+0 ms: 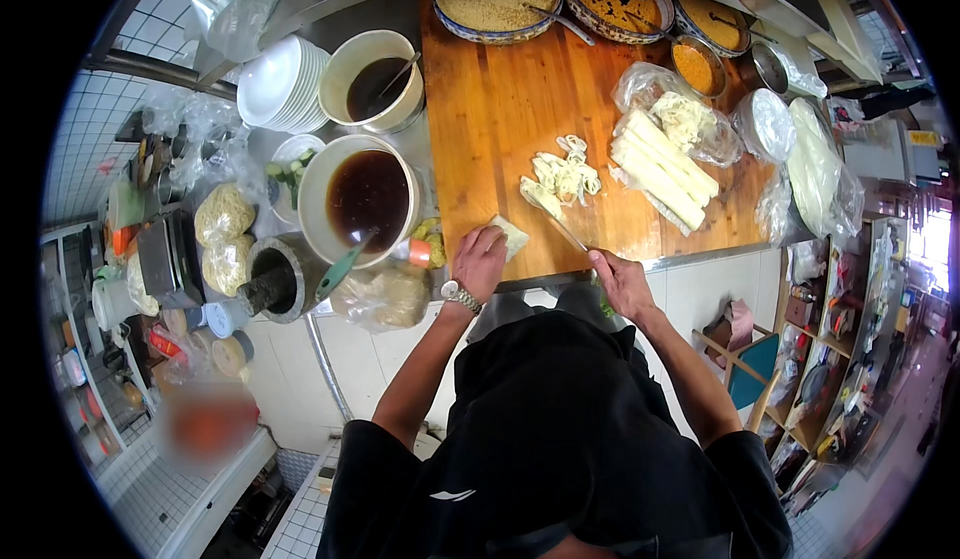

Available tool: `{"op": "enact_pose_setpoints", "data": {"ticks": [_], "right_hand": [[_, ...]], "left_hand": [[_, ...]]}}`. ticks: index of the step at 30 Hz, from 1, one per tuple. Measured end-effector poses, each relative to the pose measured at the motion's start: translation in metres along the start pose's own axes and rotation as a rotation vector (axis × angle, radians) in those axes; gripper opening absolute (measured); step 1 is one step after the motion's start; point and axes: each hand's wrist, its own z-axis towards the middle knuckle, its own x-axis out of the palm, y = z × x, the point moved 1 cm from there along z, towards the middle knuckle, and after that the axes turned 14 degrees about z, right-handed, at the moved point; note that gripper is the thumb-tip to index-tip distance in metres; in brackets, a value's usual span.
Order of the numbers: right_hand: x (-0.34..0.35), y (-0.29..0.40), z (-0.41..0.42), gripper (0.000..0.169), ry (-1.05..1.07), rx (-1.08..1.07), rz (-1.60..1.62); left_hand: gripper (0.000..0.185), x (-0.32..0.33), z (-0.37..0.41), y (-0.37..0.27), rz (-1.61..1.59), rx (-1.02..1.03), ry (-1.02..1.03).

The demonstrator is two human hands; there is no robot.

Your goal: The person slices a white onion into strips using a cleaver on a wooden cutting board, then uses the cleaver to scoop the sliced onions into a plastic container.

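Observation:
My right hand (621,283) is closed round the handle of a knife (564,232) near the front edge of the wooden board (487,131). The knife's far end lies at a short pale rolled piece of food (540,197), beside a heap of pale cut strips (566,176). My left hand (480,259), with a metal watch on the wrist, rests at the board's front left on a folded light cloth (510,236); its fingers are bent over the cloth's edge. Several long pale rolls (664,172) lie stacked to the right, next to a plastic bag of strips (686,123).
Left of the board stand two tubs of dark liquid (367,199) (375,82), a stack of white plates (277,86) and a stone mortar (277,277). Bowls of seasoning (499,3) with spoons line the back. A wrapped bag (817,161) lies at the right edge.

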Motion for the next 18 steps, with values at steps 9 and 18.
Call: {"op": "enact_pose_setpoints", "data": {"ticks": [9, 18], "right_hand": [[0.039, 0.007, 0.002, 0.044, 0.095, -0.389, -0.041], [0.067, 0.01, 0.037, 0.049, 0.075, -0.435, -0.225]], "left_hand": [[0.022, 0.005, -0.003, -0.007, 0.13, -0.049, 0.099], [0.026, 0.001, 0.0, -0.007, 0.042, -0.088, 0.155]]}}
